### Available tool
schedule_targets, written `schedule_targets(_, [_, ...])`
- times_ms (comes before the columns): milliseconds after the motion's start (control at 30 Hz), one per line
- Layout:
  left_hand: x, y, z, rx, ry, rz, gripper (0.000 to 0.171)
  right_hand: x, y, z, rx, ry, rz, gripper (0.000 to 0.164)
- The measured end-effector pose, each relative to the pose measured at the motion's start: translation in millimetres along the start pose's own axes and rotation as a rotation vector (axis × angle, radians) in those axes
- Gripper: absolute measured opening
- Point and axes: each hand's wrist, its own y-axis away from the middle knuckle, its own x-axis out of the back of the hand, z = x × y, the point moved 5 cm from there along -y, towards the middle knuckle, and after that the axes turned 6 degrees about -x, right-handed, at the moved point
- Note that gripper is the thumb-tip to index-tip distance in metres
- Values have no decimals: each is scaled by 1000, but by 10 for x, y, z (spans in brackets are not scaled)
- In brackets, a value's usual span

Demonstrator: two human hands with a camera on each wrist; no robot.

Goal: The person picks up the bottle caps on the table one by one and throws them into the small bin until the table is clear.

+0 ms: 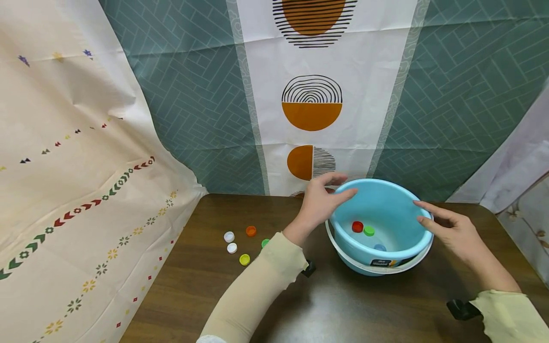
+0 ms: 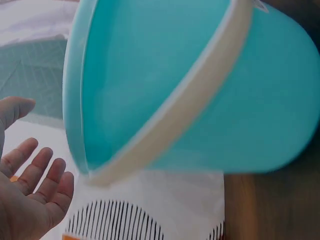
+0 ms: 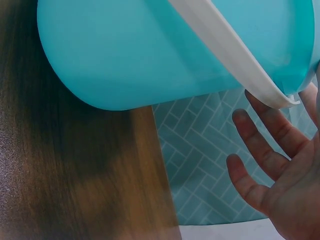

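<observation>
A round light-blue plastic bucket (image 1: 381,202) with a curved white plastic handle (image 1: 386,270) is standing on the right part of a brown wooden counter (image 1: 360,314). A person's left hand (image 1: 319,197) is hovering at its left rim, fingers relaxed and gripping nothing. The right hand (image 1: 456,233) is reaching to the right rim near the handle's end, fingers loosely extended; whether they are touching is unclear. Inside the bucket, a red round plastic cap (image 1: 357,226), a green round plastic cap (image 1: 369,231) and a blue round plastic cap (image 1: 380,247) are lying. Leftward on the counter, two white caps (image 1: 229,237), an orange cap (image 1: 250,231), a yellow cap (image 1: 244,259) and a second green cap (image 1: 265,243) are resting.
</observation>
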Motion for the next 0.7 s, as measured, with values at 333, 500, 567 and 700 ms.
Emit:
schedule_targets(333, [373, 144, -241, 31, -39, 56, 36, 12, 6, 14, -17, 21, -3, 49])
schedule_targets(500, [553, 208, -352, 68, -39, 66, 35, 3, 2, 14, -12, 20, -1, 48])
schedule_targets(567, [627, 240, -409, 78, -29, 67, 33, 0, 2, 13, -13, 20, -1, 48])
schedule_targets(700, [760, 319, -527, 88, -37, 61, 31, -2, 2, 6, -17, 23, -2, 48])
